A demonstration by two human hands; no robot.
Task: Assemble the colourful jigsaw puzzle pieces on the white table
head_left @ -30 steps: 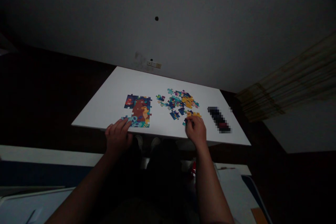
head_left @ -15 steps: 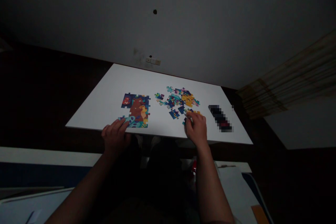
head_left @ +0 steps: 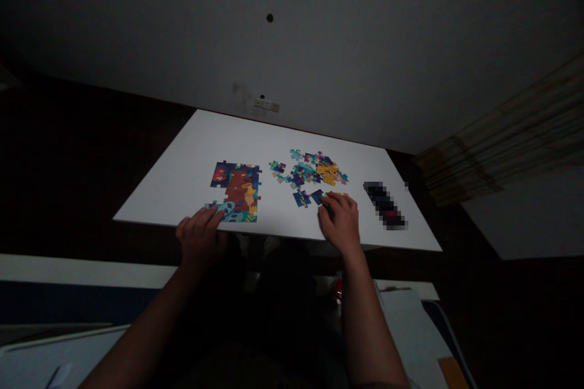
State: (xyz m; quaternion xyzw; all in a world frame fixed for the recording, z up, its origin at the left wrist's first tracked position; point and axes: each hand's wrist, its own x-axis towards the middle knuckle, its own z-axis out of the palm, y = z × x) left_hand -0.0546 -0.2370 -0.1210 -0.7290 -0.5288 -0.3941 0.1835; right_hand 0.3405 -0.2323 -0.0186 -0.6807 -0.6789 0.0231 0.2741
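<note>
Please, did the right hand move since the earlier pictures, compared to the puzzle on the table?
Yes. The right hand has moved forward, toward the far edge of the white table, judged against the assembled puzzle section, which stays in place.

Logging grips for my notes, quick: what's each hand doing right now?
Left hand: open, fingers on a teal jigsaw piece, not gripping it.
Right hand: curled over loose jigsaw pieces; cannot tell if holding one.
</note>
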